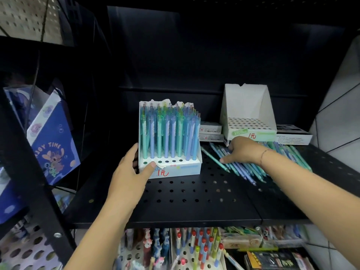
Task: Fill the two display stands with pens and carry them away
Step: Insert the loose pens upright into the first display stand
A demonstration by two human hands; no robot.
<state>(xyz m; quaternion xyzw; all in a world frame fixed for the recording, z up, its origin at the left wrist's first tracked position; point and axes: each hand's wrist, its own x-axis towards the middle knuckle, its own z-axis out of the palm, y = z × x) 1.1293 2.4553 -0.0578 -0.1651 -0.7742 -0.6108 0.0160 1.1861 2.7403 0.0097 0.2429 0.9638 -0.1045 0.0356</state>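
Both forearms are bare, with a thin bracelet (263,155) around the right wrist

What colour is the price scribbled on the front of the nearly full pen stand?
Red: the price on the pen stand, seen in the head view.

Two display stands: one nearly full stand (169,169) in the left hand (128,172) grip, one empty stand (247,106) beyond the right hand (245,151); at least three flat boxes (210,126); loose pens (243,169) under that grip, too overlapped to count
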